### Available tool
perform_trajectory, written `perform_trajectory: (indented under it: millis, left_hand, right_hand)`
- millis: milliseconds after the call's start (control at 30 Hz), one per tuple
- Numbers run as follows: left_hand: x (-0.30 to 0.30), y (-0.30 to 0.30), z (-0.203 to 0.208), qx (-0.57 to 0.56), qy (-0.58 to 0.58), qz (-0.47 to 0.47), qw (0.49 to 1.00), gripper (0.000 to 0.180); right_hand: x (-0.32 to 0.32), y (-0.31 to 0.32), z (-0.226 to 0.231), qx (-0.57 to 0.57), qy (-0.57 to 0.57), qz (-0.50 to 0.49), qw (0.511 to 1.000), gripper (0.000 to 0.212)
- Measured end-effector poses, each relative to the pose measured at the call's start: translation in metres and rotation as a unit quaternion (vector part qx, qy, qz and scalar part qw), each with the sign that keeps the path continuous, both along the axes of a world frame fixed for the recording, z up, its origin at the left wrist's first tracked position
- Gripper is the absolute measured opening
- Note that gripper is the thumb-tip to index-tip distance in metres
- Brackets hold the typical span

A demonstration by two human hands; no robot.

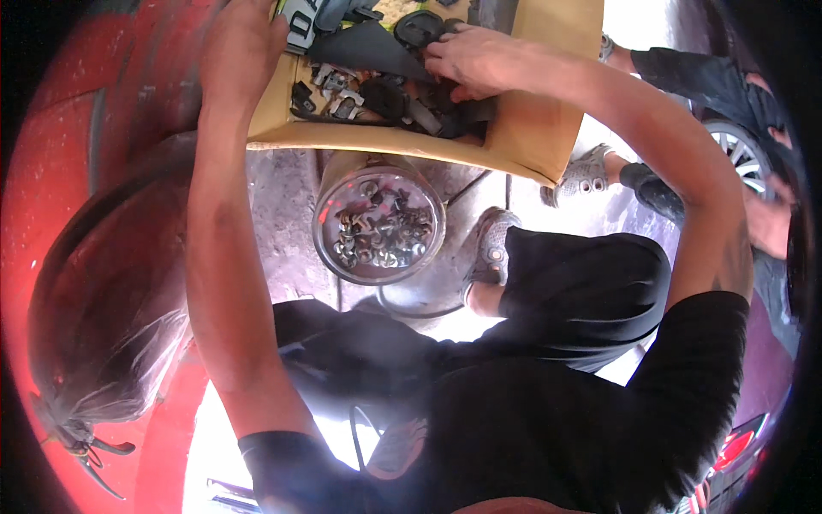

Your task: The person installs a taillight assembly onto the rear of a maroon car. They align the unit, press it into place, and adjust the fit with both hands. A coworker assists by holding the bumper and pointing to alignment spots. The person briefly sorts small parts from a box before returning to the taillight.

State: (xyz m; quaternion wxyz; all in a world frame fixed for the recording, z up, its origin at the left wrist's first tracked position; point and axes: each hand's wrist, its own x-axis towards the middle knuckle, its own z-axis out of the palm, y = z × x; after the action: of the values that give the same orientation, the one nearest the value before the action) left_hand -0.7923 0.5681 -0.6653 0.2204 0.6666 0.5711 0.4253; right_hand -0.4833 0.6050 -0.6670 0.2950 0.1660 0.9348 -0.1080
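A cardboard box (548,128) at the top of the head view holds a jumble of black plastic and metal parts (385,98). My right hand (479,62) reaches into it from the right. Its fingers are curled down among the dark parts, beside a black ring-shaped piece (419,30); what they grip is hidden. My left hand (244,38) is at the box's left side, next to a light plate with dark lettering (301,24). The picture's upper edge cuts it off, and its fingers are mostly out of sight. A flat black panel (364,47) slopes across the parts.
Below the box stands a round container (318,224) with bolts, nuts and washers (385,231) inside. A tied clear plastic bag (120,343) lies against a red surface (51,214) on the left. To the right are another person's hand (768,218) and a wheel (738,154).
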Motion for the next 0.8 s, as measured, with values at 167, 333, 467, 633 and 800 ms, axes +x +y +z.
perform_trajectory:
  millis: [167,333,467,633,800]
  left_hand:
    - [0.006,-0.005,0.031,-0.021,0.15,-0.001,0.988,0.04]
    - [0.005,-0.003,0.024,0.008,0.116,0.026,0.993,0.036]
    - [0.016,-0.007,0.056,-0.034,0.224,0.027,0.974,0.035]
    - [0.007,-0.004,0.043,0.019,0.23,0.038,0.972,0.038]
    - [0.006,-0.003,0.048,-0.019,0.219,0.014,0.975,0.041]
  right_hand:
    - [0.003,0.003,0.014,0.038,0.044,0.002,0.998,0.051]
    - [0.01,0.013,0.021,-0.033,-0.098,-0.012,0.995,0.038]
    - [0.039,0.013,0.011,-0.07,0.039,-0.012,0.997,0.032]
    - [0.029,0.009,0.045,-0.075,0.025,-0.038,0.996,0.027]
    - [0.022,0.018,0.05,-0.022,0.103,-0.042,0.994,0.027]
